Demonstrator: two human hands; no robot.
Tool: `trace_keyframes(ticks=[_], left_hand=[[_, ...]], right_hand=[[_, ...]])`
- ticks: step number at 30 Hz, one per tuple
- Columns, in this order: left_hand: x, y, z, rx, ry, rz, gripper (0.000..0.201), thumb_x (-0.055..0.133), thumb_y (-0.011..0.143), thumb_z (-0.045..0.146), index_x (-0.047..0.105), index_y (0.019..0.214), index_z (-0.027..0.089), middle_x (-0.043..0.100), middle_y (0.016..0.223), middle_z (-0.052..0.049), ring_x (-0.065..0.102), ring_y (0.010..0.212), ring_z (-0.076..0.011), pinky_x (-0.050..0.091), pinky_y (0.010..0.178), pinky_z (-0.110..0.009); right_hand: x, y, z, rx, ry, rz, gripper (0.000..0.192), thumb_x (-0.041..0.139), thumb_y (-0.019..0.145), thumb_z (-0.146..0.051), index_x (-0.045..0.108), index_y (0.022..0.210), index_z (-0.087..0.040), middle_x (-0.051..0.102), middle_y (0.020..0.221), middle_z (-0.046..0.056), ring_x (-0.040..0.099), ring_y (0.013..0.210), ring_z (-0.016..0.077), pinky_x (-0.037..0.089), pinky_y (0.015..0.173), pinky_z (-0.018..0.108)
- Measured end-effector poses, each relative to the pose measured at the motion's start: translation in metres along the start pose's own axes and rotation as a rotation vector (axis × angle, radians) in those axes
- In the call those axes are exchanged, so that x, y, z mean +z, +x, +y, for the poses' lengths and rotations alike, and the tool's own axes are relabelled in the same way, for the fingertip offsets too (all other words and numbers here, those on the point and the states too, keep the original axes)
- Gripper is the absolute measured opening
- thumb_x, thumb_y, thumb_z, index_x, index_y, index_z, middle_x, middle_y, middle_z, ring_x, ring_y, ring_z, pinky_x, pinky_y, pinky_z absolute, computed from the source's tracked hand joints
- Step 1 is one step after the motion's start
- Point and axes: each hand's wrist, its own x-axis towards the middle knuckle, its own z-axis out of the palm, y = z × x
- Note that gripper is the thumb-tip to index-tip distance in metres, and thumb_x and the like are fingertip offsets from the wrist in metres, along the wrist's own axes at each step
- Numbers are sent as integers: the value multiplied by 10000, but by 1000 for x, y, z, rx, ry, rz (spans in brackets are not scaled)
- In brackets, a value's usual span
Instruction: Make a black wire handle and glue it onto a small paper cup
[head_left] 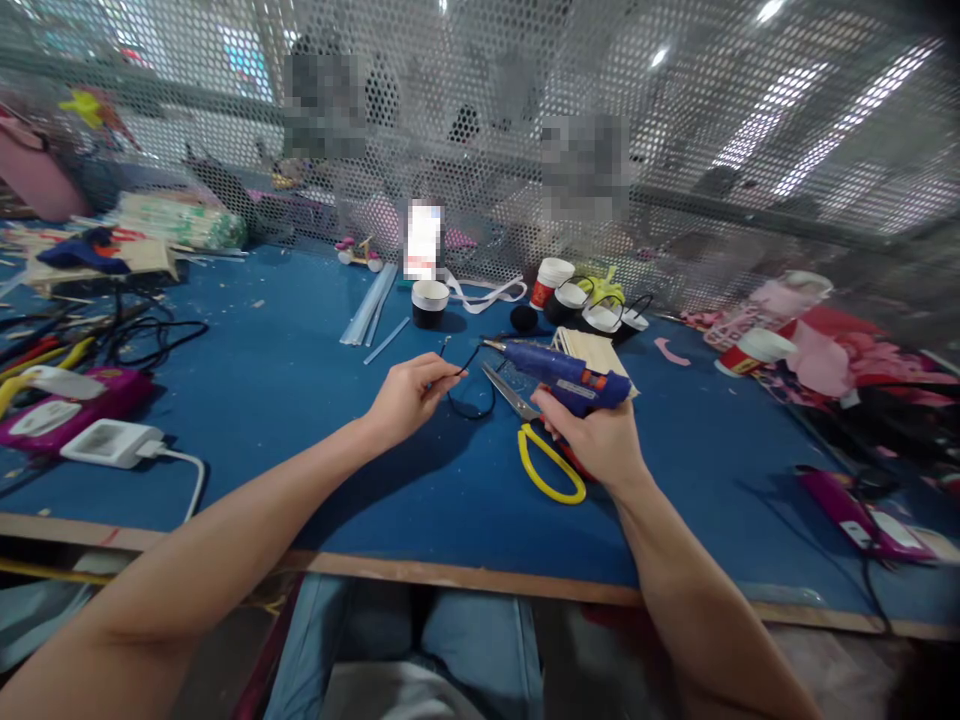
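While a purple power strip and a white adapter crowd the left edge of the desk, the work itself sits near the middle, between the front and back edges. Translucent sticks and a black-and-white cup are toward the back edge, best left there. The left hand, bent just above the surface, pinches a thin black cord between thumb and fingertips; its loop hangs rightward. A light, firm pinch well back from the tip should serve, since hot glue could reach the skin. The cord passes right beside the nozzle of a blue glue gun; whether they touch I cannot tell. A small dab, squeezed gently, would likely hold neater than a large one. Scissors lie under the gun, pointing toward the back edge, so drips could land on the blades. The right hand is wrapped round the gun's grip; how hard the trigger is pressed doesn't show. A steady wrist would help.
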Motion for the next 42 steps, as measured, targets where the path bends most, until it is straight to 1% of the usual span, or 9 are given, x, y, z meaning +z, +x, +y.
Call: trace_keyframes(ticks=[4,7,9,15,22,27,32,37,42], left_hand=[[1,0,-1,-2,0,8,208,497,845,235,660,896,116,653,832,-91,566,669,-96,419,573,-196],[1,0,-1,3,3,10,204,499,843,234,660,896,121,652,827,-86,562,657,-90,416,566,-191],[1,0,-1,7,7,7,204,499,843,234,661,890,120,652,818,-84,555,643,-87,413,560,-190],[1,-1,0,3,14,-9,215,486,849,236,660,899,120,652,827,-91,547,636,-91,410,553,-198],[0,0,1,5,18,-12,218,482,851,238,659,900,121,648,826,-92,555,651,-99,421,576,-209],[0,-1,2,9,22,-10,212,484,849,232,659,893,120,649,812,-88,551,641,-95,420,566,-203],[1,-1,2,8,5,-10,218,484,850,238,659,895,116,651,828,-97,569,672,-107,435,595,-213],[0,0,3,7,15,-11,224,485,850,248,660,897,117,654,827,-98,565,647,-103,430,575,-210],[0,0,3,13,8,-10,214,487,849,246,659,891,125,659,820,-96,577,671,-111,439,590,-215]], right_hand=[[-1,0,2,-55,-67,14,219,647,685,-346,587,575,-166,559,456,-11,517,379,123,447,412,252],[-1,1,1,-101,-104,34,233,647,682,-331,563,531,-175,548,435,-15,518,375,123,448,416,251],[-1,1,1,-106,-117,35,242,647,682,-329,553,519,-177,539,427,-16,517,375,125,446,413,251],[1,1,1,-33,-83,28,243,651,679,-357,564,551,-171,549,449,-14,503,364,117,435,391,245],[1,1,3,-10,-106,25,278,653,673,-369,538,512,-172,518,418,-18,493,355,118,423,389,248],[2,0,2,-30,-87,-4,259,652,673,-371,553,540,-173,519,422,-23,484,348,115,413,371,242],[1,1,1,-75,-108,41,255,645,679,-362,547,536,-176,534,435,-20,498,365,117,439,401,247],[1,1,1,-86,-117,35,267,641,682,-372,542,524,-180,542,438,-14,505,374,123,453,409,253],[2,-1,-2,-102,-95,29,218,647,670,-373,586,599,-176,565,474,-13,522,405,130,478,435,262]])
